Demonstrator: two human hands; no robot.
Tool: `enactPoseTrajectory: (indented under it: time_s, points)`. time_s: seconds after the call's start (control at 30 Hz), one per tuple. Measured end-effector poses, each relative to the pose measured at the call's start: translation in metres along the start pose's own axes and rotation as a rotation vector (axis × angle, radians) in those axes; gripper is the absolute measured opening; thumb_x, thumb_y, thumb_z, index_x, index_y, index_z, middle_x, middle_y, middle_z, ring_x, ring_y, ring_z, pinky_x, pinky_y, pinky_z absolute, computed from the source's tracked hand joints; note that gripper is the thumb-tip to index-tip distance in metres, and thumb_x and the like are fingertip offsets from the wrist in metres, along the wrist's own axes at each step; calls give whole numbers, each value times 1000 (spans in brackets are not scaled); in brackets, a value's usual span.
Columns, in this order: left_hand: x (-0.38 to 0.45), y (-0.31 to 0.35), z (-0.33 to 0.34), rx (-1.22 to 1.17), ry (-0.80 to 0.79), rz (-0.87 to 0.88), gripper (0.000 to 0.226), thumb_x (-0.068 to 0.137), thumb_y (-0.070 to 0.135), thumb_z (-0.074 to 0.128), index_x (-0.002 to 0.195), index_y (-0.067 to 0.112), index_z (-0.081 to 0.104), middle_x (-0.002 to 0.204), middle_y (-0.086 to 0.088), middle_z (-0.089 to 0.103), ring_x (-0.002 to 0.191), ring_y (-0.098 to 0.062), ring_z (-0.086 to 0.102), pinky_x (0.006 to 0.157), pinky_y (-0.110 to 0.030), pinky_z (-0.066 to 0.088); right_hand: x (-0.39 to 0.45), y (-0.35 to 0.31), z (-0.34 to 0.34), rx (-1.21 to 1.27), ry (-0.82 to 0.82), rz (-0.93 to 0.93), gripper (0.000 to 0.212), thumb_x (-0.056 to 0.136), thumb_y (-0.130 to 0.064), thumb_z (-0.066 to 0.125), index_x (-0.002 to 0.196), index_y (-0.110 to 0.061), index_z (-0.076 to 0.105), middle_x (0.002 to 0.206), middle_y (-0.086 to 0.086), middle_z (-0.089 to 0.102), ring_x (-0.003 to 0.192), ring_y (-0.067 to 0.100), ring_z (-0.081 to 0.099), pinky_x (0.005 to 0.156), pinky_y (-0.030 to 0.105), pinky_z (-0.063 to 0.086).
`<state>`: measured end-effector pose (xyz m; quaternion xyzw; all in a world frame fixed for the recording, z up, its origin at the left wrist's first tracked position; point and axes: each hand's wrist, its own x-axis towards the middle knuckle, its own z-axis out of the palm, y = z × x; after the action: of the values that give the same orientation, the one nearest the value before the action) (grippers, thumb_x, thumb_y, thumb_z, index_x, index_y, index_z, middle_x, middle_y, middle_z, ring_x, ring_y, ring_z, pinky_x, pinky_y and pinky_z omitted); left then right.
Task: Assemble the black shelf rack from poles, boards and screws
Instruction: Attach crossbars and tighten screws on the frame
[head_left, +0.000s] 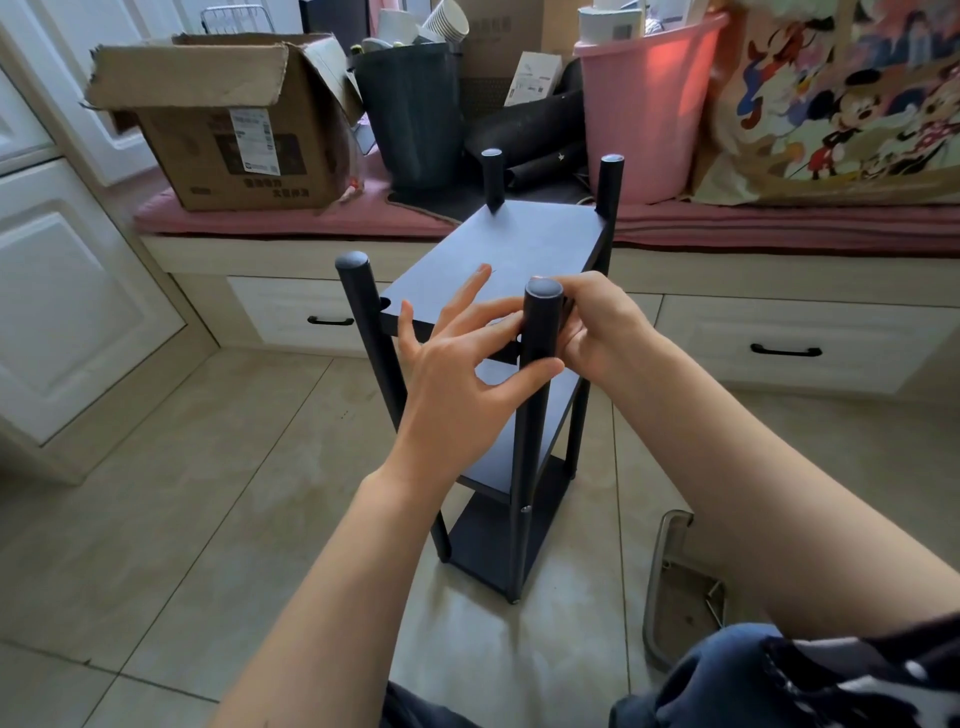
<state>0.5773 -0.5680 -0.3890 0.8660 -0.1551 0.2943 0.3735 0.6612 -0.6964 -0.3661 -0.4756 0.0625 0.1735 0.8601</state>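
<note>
On the tiled floor (218, 467) in front of a window seat, a black rack (511, 395) stands upright, seen from above by the person building it. Four poles rise at its corners, and three boards sit between them: a top board (524, 249), a middle one and a bottom one near the floor. Both hands meet at the near right pole (540, 332), just where the top board's corner joins it. The left hand (467, 358) reaches across with fingers spread and mostly straight; its thumb presses the near side of the pole while the fingertips lie on the board's edge, apparently steadying the two parts against each other. The right hand (597, 327) is curled against the far side of the pole at the same joint, fingers bunched as if pinching or turning something small, most likely a screw, though the pole hides whatever it has hold of. A silver screw head (525, 510) shows lower on this pole at the middle board, which suggests the lower joints are already fastened and the top corner is being fixed now. The near left pole (363, 322) stands beside a notch at the board's other near corner, where no screw can be seen. Behind the rack, the seat's pink cushion (311, 218) carries a cardboard box (228, 124), a dark bin (410, 114) and a pink bucket (644, 104). A metal chair leg (662, 571) shows at lower right.
</note>
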Motion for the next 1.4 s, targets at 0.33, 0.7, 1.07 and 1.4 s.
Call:
enactPoseTrajectory:
  time_s: [0.33,0.7,1.07,1.4]
  points:
    - [-4,9,0,79,20,-21,37,86,32,77,122,26,71,133,22,53,149,-12,28,120,-58,-7,-7,-4,-6,19,-70,5,17,93,-2,55,109,4,54,80,15,66,61,24,70,56,30,57]
    - [-11,11,14,-983,223,-1071,26,84,33,80,90,12,67,77,5,67,73,-12,69,81,-26,57,-10,-15,-24,-99,49,-27,12,96,-11,55,106,-7,52,96,8,50,84,25,49,56,23,52]
    - [0,14,46,-1318,-34,-715,26,99,14,60,123,4,62,115,-15,72,109,-32,69,97,-37,55,-36,-14,-39,-711,222,-179,25,100,-29,51,94,-12,67,84,9,73,75,16,68,71,31,57]
    - [-3,21,50,-1338,24,-665,14,101,17,57,114,14,62,112,-10,74,111,-37,68,101,-42,54,-89,-16,-37,-1320,-98,-777,57,82,2,72,130,-21,52,113,-5,57,92,16,62,77,29,57]
